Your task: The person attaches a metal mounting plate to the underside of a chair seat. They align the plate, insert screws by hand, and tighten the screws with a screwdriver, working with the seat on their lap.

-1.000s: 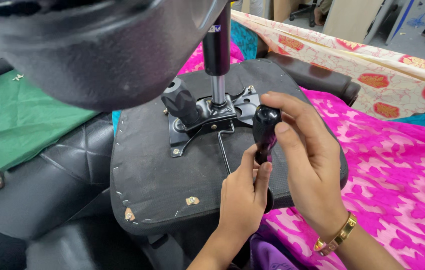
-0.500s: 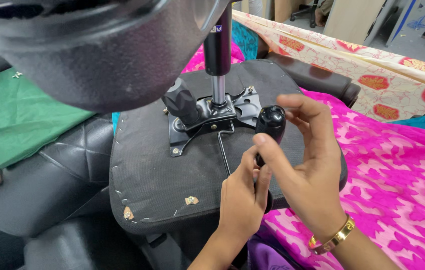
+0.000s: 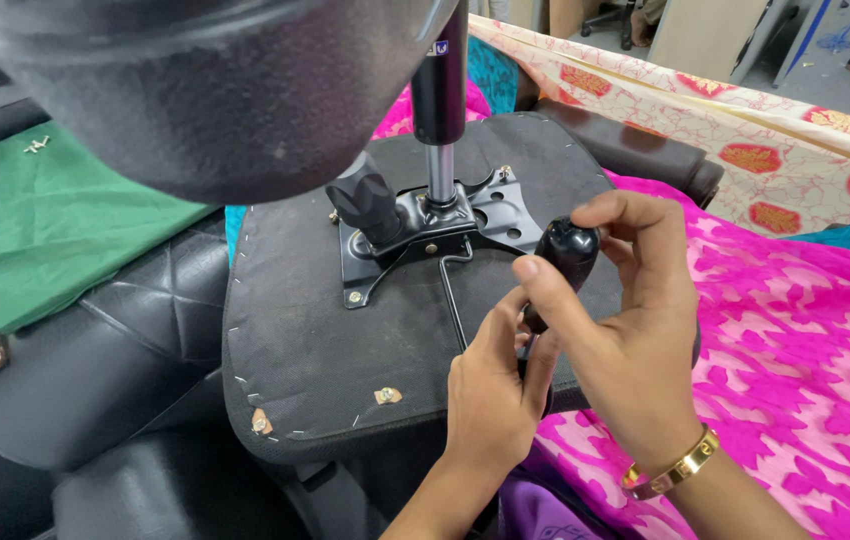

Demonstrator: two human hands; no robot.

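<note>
Hands on black handle, upturned chair seat

Nearest: left hand (image 3: pixel 493 400), grip pinched around the lower end of the black handle (image 3: pixel 563 262). Right hand (image 3: pixel 623 320) just beyond, gold bracelet (image 3: pixel 669 466) at the wrist, thumb and fingers clamped on the handle's rounded top. Under both, chair seat (image 3: pixel 345 340). Farther back, metal plate (image 3: pixel 425 232), knob (image 3: pixel 370 205), steel post (image 3: pixel 440 172). Pink cloth (image 3: pixel 795 330) alongside.

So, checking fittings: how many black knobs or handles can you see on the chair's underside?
2: a black knob on the metal plate; a black handle gripped by the right hand. Others may be hidden.
</note>
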